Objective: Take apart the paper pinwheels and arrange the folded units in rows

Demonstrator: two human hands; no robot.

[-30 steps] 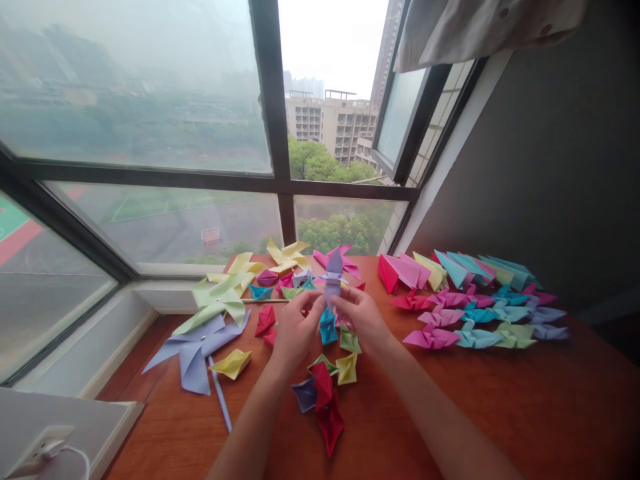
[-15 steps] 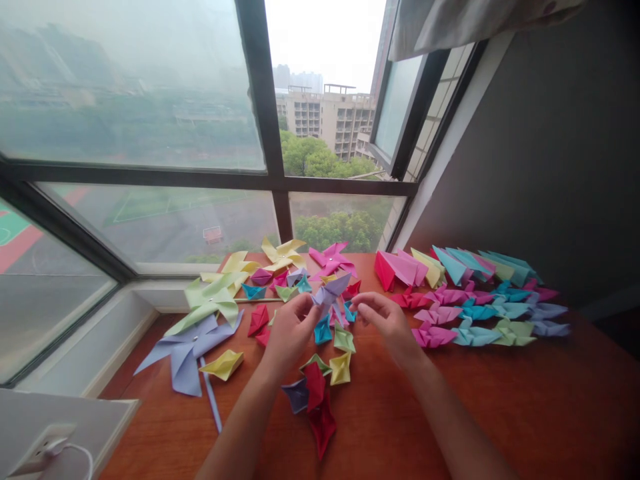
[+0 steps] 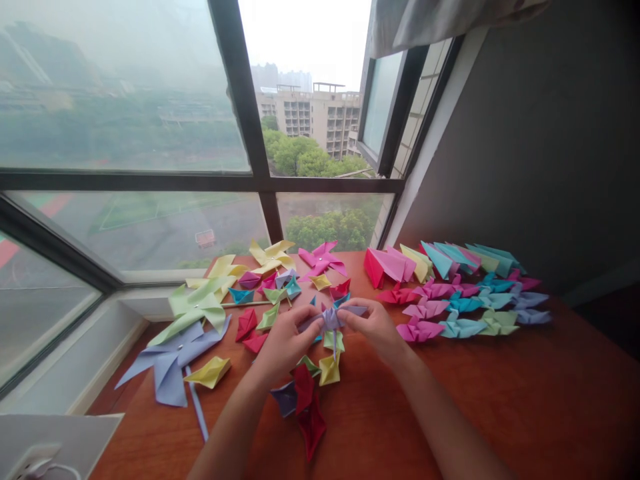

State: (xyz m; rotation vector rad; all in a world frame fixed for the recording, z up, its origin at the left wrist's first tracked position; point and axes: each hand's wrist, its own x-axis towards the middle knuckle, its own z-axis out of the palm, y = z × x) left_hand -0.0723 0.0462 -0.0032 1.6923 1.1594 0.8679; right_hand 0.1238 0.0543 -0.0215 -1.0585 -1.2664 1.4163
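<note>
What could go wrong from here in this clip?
The left hand and right hand both pinch the lavender folded paper; uneven pulling might tear or crease it.
A forearm could brush the nearest red paper boat, lying between the arms.
The window sash stands open, so a draught might shift the pink pinwheel.

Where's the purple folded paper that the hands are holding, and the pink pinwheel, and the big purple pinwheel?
Purple folded paper point(image 3: 331, 319): head view, on its folded middle.
Pink pinwheel point(image 3: 321, 259): head view, near its center.
Big purple pinwheel point(image 3: 174, 355): head view, just below its center.
</note>
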